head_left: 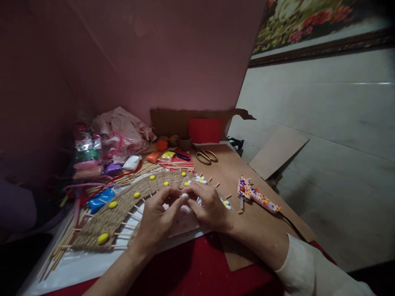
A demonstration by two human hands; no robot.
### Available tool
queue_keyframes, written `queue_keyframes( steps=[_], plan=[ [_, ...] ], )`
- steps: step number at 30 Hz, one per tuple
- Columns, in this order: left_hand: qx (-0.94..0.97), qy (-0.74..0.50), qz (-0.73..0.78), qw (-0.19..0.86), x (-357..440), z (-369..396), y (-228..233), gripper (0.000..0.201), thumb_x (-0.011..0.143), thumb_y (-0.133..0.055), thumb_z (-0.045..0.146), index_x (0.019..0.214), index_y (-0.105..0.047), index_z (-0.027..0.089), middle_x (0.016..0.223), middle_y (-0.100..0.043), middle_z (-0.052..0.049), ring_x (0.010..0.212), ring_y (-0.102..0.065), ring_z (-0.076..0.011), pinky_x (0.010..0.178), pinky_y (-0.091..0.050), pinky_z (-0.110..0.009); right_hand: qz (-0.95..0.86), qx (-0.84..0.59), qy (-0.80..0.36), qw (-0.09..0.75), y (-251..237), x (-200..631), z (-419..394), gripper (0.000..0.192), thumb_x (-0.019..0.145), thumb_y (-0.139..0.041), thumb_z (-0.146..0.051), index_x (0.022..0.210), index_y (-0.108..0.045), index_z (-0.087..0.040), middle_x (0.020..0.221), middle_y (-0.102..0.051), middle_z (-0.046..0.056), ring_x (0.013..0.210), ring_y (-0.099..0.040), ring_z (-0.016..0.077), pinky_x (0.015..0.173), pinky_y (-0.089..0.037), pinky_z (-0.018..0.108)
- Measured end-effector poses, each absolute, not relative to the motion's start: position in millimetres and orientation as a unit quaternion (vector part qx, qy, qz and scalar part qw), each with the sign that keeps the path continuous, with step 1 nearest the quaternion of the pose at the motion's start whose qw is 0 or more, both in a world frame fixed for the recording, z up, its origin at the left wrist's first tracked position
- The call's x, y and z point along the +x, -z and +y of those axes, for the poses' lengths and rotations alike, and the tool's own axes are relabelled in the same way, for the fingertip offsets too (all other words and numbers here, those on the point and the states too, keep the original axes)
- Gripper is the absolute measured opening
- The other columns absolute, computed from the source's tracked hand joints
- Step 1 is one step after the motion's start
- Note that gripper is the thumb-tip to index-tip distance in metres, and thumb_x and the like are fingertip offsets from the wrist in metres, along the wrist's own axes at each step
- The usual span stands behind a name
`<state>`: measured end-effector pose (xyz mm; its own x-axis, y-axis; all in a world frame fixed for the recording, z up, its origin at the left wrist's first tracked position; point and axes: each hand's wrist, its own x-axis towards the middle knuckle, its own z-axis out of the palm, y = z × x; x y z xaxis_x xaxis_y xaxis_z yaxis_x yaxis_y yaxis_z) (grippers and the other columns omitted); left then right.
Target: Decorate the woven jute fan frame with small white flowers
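A small white lump of what looks like modelling clay is pinched between the fingertips of both hands. My left hand grips it from the left with thumb and forefinger, and my right hand closes on it from the right. Under and beyond them lies a curved panel of woven twine with wooden sticks poking from its edges. Several yellow discs dot the weave. White petals surround some discs at the panel's right end, partly hidden behind my right hand.
To the right, a flower-patterned glue gun rests on brown board. Gold-handled scissors lie behind. Bagged clay, including a blue packet, sits at the left near loose sticks and pink cloth.
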<state>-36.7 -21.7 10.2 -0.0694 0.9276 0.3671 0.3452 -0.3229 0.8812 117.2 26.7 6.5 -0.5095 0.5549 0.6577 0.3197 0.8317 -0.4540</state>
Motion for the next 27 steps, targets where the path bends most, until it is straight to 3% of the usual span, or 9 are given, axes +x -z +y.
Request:
queue_keyframes(
  steps=[4,20,23,27],
  plan=[
    [0.624,-0.524,0.512,0.272,-38.0,-21.4,-9.8,0.013,0.081,-0.06,0.031,0.081,-0.063,0.018,0.076,-0.066,-0.002,0.07,-0.061,-0.015,0.065,-0.047,-0.027,-0.862,-0.227,-0.151,0.426,-7.0,118.6,29.0,0.014,0.082,-0.055,-0.014,0.096,-0.057,-0.017,0.081,-0.059,0.004,0.075,-0.055,0.0158,0.067,-0.045,0.029],
    [0.586,-0.538,0.508,0.332,-39.5,-18.4,0.8,0.008,0.077,-0.061,0.024,0.073,-0.061,0.017,0.068,-0.061,0.001,0.062,-0.056,-0.0114,0.059,-0.043,-0.023,-0.866,-0.141,-0.185,0.444,-6.5,119.2,31.7,0.01,0.082,-0.051,-0.01,0.086,-0.058,-0.016,0.077,-0.058,0.005,0.072,-0.053,0.0148,0.065,-0.045,0.029],
    [0.515,-0.564,0.491,0.419,-38.8,-16.7,-1.4,0.01,0.072,-0.067,0.022,0.07,-0.058,0.016,0.062,-0.059,0.002,0.057,-0.054,-0.0101,0.054,-0.042,-0.021,-0.831,-0.175,-0.271,0.453,-8.7,117.9,28.8,0.004,0.079,-0.056,-0.013,0.077,-0.057,-0.016,0.07,-0.055,0.001,0.065,-0.051,0.0125,0.062,-0.044,0.027],
    [0.36,-0.627,0.463,0.512,-39.9,-12.7,-12.4,0.021,0.064,-0.074,0.021,0.078,-0.06,0.016,0.062,-0.06,0.003,0.054,-0.054,-0.0084,0.051,-0.043,-0.018,-0.689,-0.202,-0.527,0.455,-10.1,118.5,28.8,0.008,0.078,-0.061,-0.022,0.076,-0.055,-0.017,0.064,-0.051,-0.004,0.052,-0.05,0.0081,0.049,-0.042,0.022]
  ],
)
